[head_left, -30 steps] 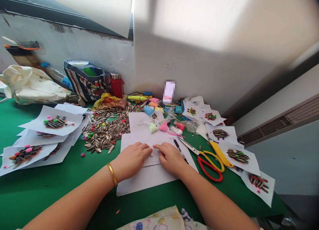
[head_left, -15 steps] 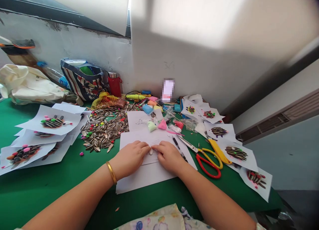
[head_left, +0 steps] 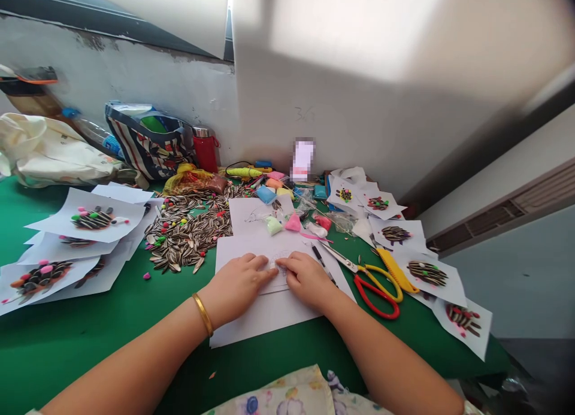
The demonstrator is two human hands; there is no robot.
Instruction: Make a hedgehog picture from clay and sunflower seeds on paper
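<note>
White paper sheets (head_left: 245, 328) lie stacked in front of me, with a faint pencil drawing (head_left: 282, 258) on the top one. My left hand (head_left: 242, 283), wearing a gold bangle (head_left: 203, 314), rests flat on the left of the drawing, fingers extended and holding nothing visible. From the other side, my right hand (head_left: 309, 281) touches the drawing with its stretched index fingertip; its other fingers are partly curled. A small pale bit at that fingertip is too small to name. Beside the right hand lies a black pen (head_left: 323, 264).
Sunflower seeds (head_left: 188, 241) are heaped at the left. Scissors (head_left: 375, 283) and a yellow cutter (head_left: 398, 271) lie to the right. Coloured clay packets (head_left: 293, 222) sit behind the paper. Seed-decorated sheets (head_left: 108, 223) are at both sides. A red flask (head_left: 205, 151) stands by the wall.
The pale piece between my fingertips shows less now. My left fingers have shifted slightly down and apart, and my right index finger has moved over the drawing, more of which shows.
</note>
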